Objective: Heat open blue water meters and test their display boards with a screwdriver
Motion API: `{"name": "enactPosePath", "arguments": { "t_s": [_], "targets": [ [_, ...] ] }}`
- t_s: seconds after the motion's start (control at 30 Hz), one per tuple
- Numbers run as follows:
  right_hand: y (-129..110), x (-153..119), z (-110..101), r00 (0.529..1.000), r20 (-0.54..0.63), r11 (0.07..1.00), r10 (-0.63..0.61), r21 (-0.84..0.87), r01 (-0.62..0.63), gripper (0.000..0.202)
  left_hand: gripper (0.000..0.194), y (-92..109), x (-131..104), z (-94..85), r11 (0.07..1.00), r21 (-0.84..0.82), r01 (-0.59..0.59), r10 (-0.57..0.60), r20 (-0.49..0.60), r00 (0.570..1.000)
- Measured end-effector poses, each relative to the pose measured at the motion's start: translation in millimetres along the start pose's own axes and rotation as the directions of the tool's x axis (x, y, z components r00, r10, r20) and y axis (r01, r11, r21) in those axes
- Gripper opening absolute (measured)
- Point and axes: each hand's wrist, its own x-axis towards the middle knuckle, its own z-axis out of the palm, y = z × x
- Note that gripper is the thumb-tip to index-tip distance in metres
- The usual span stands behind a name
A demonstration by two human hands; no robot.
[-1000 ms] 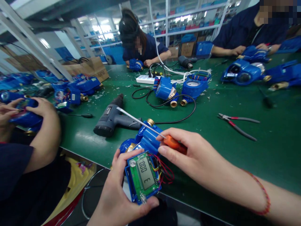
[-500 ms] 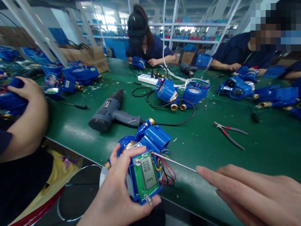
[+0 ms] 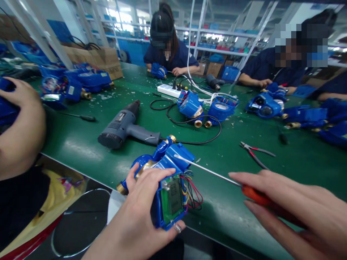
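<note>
My left hand [image 3: 146, 206] is closed around the blue housing of a water meter, fingers over its top edge and thumb below. Inside the housing sits a green circuit board [image 3: 166, 209] with a grey display [image 3: 175, 196], its digits too dark to read. Red, black and yellow wires [image 3: 193, 191] hang from the board's right side. The blue meter body [image 3: 165, 150] with brass ends lies on the table behind. My right hand [image 3: 292, 202] grips a screwdriver [image 3: 211, 171] by its red-orange handle. Its tip is over the meter's blue cover, and I cannot tell whether it touches.
A grey heat gun [image 3: 121, 126] lies behind the meter, its black cable looping right. Pliers [image 3: 256, 153] rest at right. Two blue meters [image 3: 221, 108] stand near a white power strip [image 3: 169, 90]. A co-worker's arm [image 3: 24, 126] is at left; others sit across the table.
The screwdriver tip has moved from the board's upper edge up to the blue cover, and its handle now shows. The housing has turned, and the display has gone dark.
</note>
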Motion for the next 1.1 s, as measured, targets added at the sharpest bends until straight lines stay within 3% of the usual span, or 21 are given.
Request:
{"name": "enactPosePath", "arguments": {
  "t_s": [0.07,0.13,0.23,0.3,0.37,0.47,0.53,0.63,0.8,0.9,1.0,1.1],
  "targets": [
    [-8,14,8,0.999,0.018,0.985,0.029,0.17,-0.032,0.023,0.065,6,2,1.6,0.99,0.092,-0.104,0.104,0.002,0.995],
    [-14,25,23,0.989,0.091,0.908,0.117,0.393,-0.143,0.012,0.064,11,-3,5.4,0.97,0.185,-0.155,0.161,-0.017,0.987],
    [-22,31,49,0.962,0.24,0.748,0.13,0.614,-0.254,0.012,0.071,19,-25,18.6,0.977,0.208,-0.044,0.069,-0.114,0.991],
    [-28,31,63,0.949,0.306,0.72,0.072,0.643,-0.262,0.014,0.074,26,-46,32.1,0.995,0.039,0.093,-0.086,-0.157,0.984],
    [-32,30,73,0.94,0.34,0.756,0.002,0.615,-0.224,0.009,0.064,34,-64,46.7,0.939,-0.249,0.239,-0.279,-0.139,0.95],
    [-36,30,82,0.925,0.368,0.821,-0.091,0.554,-0.14,0.009,0.047,47,-75,62.8,0.685,-0.608,0.401,-0.514,-0.014,0.858],
    [-38,32,85,0.914,0.395,0.846,-0.095,0.515,-0.134,0.01,0.047,51,-75,66.5,0.517,-0.722,0.46,-0.566,0.116,0.816],
    [-42,36,89,0.909,0.415,0.872,-0.027,0.454,-0.181,0.01,0.052,49,-73,66.7,0.426,-0.747,0.511,-0.542,0.241,0.805],
    [-51,42,96,0.907,0.419,0.904,0.053,0.366,-0.222,0.006,0.075,33,-75,72.8,0.512,-0.663,0.546,-0.539,0.247,0.805],
    [-45,45,91,0.902,0.433,0.892,0.0,0.408,-0.195,0.0,0.069,21,-70,71.5,0.513,-0.667,0.54,-0.511,0.268,0.817],
    [-27,42,71,0.915,0.398,0.868,-0.064,0.474,-0.145,0.027,0.058,12,-65,61.0,0.42,-0.74,0.525,-0.396,0.371,0.84],
    [-6,29,46,0.945,0.292,0.916,-0.146,0.4,0.018,0.024,0.055,7,-62,51.7,0.273,-0.799,0.536,-0.308,0.455,0.835]
  ]
}}
